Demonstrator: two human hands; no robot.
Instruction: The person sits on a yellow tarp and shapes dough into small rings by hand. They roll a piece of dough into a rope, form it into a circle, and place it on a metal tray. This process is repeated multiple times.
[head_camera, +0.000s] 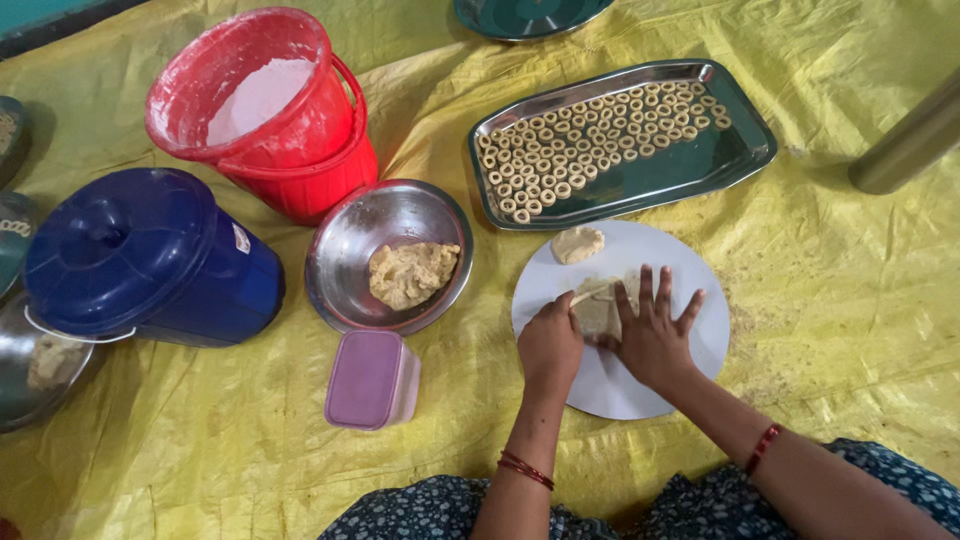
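Observation:
A round white board (690, 345) lies on the yellow sheet. On it, my right hand (655, 335) presses flat with spread fingers on a piece of beige dough (596, 312). My left hand (550, 340) is curled beside it and pinches a thin strip of dough (590, 292) at the piece's upper left edge. A second small lump of dough (578, 244) rests at the board's far edge.
A steel tray (700, 170) holds several small dough rings (590, 135). Left of the board are a steel bowl (345, 250) with dough, a pink lidded box (370, 380), a red bucket (300, 160) of flour and a blue lidded container (150, 255).

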